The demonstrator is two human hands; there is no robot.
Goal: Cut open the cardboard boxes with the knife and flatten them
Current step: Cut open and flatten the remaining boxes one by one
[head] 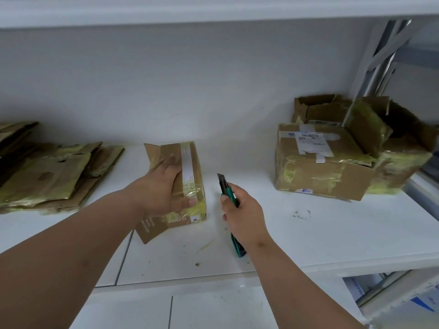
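Note:
A small taped cardboard box [190, 167] with a white label strip lies on the white counter [308, 233] in the middle. My left hand [164, 188] rests on top of it, fingers spread over the far side and thumb along the near edge. A loose flap sticks out at the box's near left. Just right of the box, my right hand [240, 214] grips a green utility knife [229, 193], its dark blade extended and pointing away from me, a short gap from the box's right side.
A stack of flattened cardboard [52, 176] lies at the left. At the right stand a taped box with a shipping label [318, 162] and torn open boxes [392, 143] behind it. A metal frame [384, 55] rises at the far right. Scraps dot the counter.

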